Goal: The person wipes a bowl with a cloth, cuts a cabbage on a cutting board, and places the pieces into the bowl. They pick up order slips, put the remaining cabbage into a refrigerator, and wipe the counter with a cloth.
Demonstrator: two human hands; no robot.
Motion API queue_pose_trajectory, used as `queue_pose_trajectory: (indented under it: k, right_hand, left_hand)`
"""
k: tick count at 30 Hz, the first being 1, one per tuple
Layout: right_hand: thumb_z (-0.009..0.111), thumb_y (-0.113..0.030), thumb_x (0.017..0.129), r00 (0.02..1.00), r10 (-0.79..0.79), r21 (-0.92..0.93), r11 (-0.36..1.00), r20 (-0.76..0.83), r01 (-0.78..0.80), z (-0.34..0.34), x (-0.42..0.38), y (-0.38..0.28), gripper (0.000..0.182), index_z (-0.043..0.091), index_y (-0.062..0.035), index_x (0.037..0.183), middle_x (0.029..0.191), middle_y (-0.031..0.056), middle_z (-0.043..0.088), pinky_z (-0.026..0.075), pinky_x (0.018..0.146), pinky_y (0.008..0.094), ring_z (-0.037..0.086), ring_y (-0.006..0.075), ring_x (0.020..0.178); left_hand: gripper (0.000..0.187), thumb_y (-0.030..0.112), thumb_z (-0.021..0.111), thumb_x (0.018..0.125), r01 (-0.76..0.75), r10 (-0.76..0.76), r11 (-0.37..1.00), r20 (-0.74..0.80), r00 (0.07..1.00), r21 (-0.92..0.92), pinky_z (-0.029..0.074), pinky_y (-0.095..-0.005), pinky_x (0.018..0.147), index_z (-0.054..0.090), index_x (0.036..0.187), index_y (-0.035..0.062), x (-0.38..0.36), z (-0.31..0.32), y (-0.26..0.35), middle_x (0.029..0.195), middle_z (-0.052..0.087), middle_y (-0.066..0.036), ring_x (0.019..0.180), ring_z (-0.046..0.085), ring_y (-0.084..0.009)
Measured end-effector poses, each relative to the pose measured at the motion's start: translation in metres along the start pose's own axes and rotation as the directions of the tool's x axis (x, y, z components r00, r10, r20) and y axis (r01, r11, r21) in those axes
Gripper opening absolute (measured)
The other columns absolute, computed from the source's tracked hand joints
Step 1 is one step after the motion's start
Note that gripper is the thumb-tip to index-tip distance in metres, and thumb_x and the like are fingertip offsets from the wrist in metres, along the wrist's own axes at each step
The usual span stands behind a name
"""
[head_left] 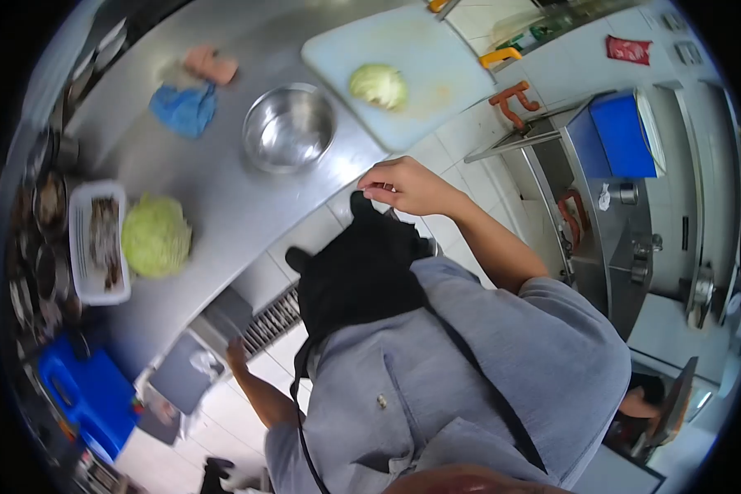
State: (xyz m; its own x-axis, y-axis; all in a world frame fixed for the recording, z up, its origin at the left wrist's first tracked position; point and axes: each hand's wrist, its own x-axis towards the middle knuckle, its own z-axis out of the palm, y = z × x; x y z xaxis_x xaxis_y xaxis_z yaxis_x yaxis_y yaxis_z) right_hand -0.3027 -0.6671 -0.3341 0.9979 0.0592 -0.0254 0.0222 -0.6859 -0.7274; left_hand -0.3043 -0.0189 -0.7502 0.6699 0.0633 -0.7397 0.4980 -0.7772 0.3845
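My right hand (395, 184) is beside the front edge of the steel counter (247, 218), just below the cutting board. Its fingers are curled towards the thumb; whether anything is between them is too small to tell. A dark rounded shape (361, 204), perhaps a shoe tip, shows beside the fingertips. Low at the left, my left hand (236, 356) hangs near the counter edge, its fingers blurred. A cut cabbage piece (379, 87) lies on the white cutting board (321, 53). Next to the board stands a steel bowl (288, 128). A larger cabbage (156, 236) rests farther left.
A white basket (80, 247) with brownish items touches the larger cabbage. A blue cloth (184, 109) and a pinkish item (211, 64) lie behind the bowl. Blue containers stand at the lower left (90, 395) and right (626, 132). A person's arm (640, 403) shows at lower right.
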Motion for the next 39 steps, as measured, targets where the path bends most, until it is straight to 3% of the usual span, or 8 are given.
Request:
queue_pose_trajectory:
  k: [7,12,18,24,28,32,34,39]
  right_hand:
    - [0.061,-0.015,0.083,0.927,0.011,-0.389,0.906,-0.374,-0.167,-0.141,0.001,0.171,0.017,0.066,-0.0029,0.094,0.086,0.0172,0.064,0.051,0.071,0.0434,0.064,0.0339,0.080]
    - [0.061,-0.014,0.081,0.918,0.013,-0.797,0.491,-0.397,-0.351,-0.228,0.023,0.314,0.017,0.068,-0.0019,0.090,0.094,0.0163,0.065,0.050,0.080,0.0497,0.063,0.0365,0.094]
    - [0.060,-0.012,0.082,0.954,0.252,-0.986,-0.015,-0.162,-0.163,-0.243,0.045,0.370,0.017,0.071,-0.0079,0.093,0.095,0.0107,0.068,0.044,0.089,0.0517,0.064,0.0290,0.099]
    - [0.058,-0.012,0.083,0.986,0.060,-0.961,0.220,-0.156,-0.165,-0.245,0.030,0.337,0.017,0.071,-0.0084,0.093,0.095,0.0114,0.068,0.045,0.083,0.0468,0.063,0.0255,0.098]
    - [0.063,-0.012,0.080,0.920,-0.255,-0.785,0.614,-0.298,-0.084,-0.220,-0.012,0.281,0.017,0.068,-0.0077,0.095,0.094,0.0118,0.068,0.049,0.075,0.0402,0.064,0.0271,0.095]
    - [0.068,-0.017,0.083,0.947,0.026,-0.054,0.997,-0.321,-0.046,-0.184,-0.023,0.261,0.031,0.064,-0.0084,0.113,0.105,0.0088,0.065,0.051,0.081,0.0373,0.061,0.0260,0.102]
    - [0.067,-0.025,0.087,0.963,0.075,0.199,0.980,-0.259,-0.023,-0.168,-0.009,0.250,0.039,0.058,-0.0086,0.122,0.112,0.0089,0.063,0.052,0.080,0.0371,0.059,0.0247,0.105]
    - [0.058,-0.044,0.094,0.935,0.355,0.894,0.410,0.024,-0.179,-0.134,0.017,0.205,0.064,0.036,-0.0096,0.143,0.130,0.0099,0.052,0.050,0.087,0.0393,0.054,0.0219,0.112]
  left_hand:
    - [0.044,0.030,0.055,0.096,-0.720,0.706,0.599,0.194,0.681,0.350,0.046,-0.0393,0.096,0.054,0.129,0.0019,-0.144,0.056,0.320,0.120,0.063,-0.023,0.113,0.060,-0.0345]
    - [0.041,0.014,0.063,0.092,-0.681,0.711,0.659,-0.030,0.703,-0.318,0.048,-0.0309,0.090,0.054,0.129,-0.0009,-0.258,0.082,0.552,0.111,0.068,-0.015,0.103,0.063,-0.0185]
    - [0.065,0.021,0.079,0.075,-0.832,0.930,0.364,-0.207,0.303,0.419,0.046,-0.0425,0.093,0.053,0.134,0.0111,-0.235,0.142,0.701,0.128,0.052,-0.020,0.118,0.050,-0.0352]
    - [0.084,0.037,0.083,0.063,-0.569,0.856,0.485,-0.225,0.466,0.664,0.042,-0.0499,0.100,0.048,0.137,0.0155,-0.216,0.180,0.754,0.134,0.046,-0.019,0.122,0.046,-0.0372]
    - [0.081,0.033,0.079,0.069,-0.636,0.884,0.445,-0.197,0.424,0.630,0.045,-0.0499,0.097,0.043,0.139,0.0158,-0.195,0.169,0.750,0.136,0.047,-0.018,0.122,0.049,-0.0357]
    - [0.055,0.033,0.056,0.091,-0.461,0.697,0.399,-0.065,0.714,-0.793,0.053,-0.0471,0.085,0.040,0.140,0.0145,-0.209,0.156,0.749,0.129,0.055,-0.015,0.112,0.058,-0.0331]
    - [0.054,0.041,0.046,0.095,-0.010,0.839,0.198,0.164,0.518,-0.980,0.053,-0.0501,0.084,0.038,0.142,0.0160,-0.228,0.164,0.753,0.135,0.051,-0.013,0.117,0.055,-0.0331]
    - [0.051,0.030,0.043,0.099,-0.254,0.747,0.179,-0.037,0.663,-0.950,0.050,-0.0449,0.092,0.036,0.145,0.0103,-0.247,0.209,0.768,0.136,0.050,-0.012,0.122,0.052,-0.0288]
